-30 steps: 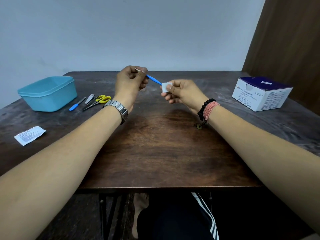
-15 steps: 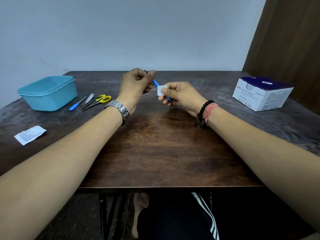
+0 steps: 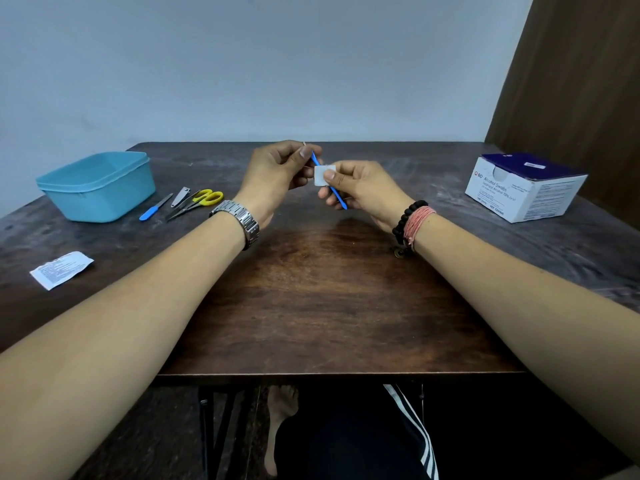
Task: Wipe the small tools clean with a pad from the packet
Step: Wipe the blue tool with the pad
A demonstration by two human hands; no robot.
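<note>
Above the middle of the table, my left hand (image 3: pixel 277 171) pinches the upper metal end of a thin blue-handled tool (image 3: pixel 337 197). My right hand (image 3: pixel 360 188) pinches a small white pad (image 3: pixel 321 175) folded round the tool's shaft, thumb on top. The blue handle slants down past my right fingers. More small tools lie at the left: a blue-handled file (image 3: pixel 155 207), a nail clipper (image 3: pixel 180 196) and yellow-handled scissors (image 3: pixel 199 201). A torn white packet (image 3: pixel 61 269) lies flat near the left edge.
A light blue plastic tub (image 3: pixel 98 185) stands at the back left beside the tools. A white and dark blue box of alcohol swabs (image 3: pixel 524 187) sits at the right. The dark wooden table (image 3: pixel 318 306) ends at its front edge close to my lap.
The pad has slid up the tool toward my left hand, so more of the blue handle now sticks out below my right fingers. The tool has tilted steeper.
</note>
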